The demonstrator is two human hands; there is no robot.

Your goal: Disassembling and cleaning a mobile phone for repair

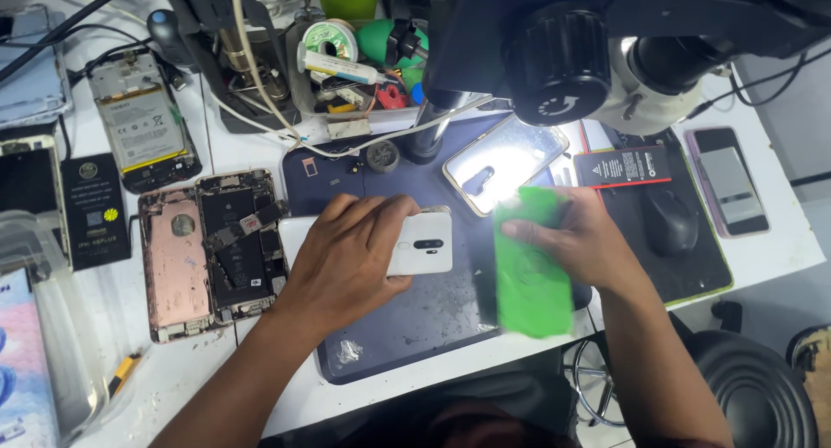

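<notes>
My left hand (346, 257) lies flat on a white phone (422, 244) that rests back-up on the dark blue work mat (415, 327); its camera strip shows past my fingers. My right hand (576, 236) pinches the top edge of a green translucent sheet (530, 275), holding it just right of the phone over the mat's right edge. A glossy phone back cover (504, 161) lies on the mat behind both hands.
A microscope head (589, 58) hangs over the back of the mat. Left of the mat lie two opened phones (212, 249) and another with its battery exposed (143, 119). A black mouse (668, 221), a black battery (623, 167) and a phone (727, 181) sit right. Tools clutter the back.
</notes>
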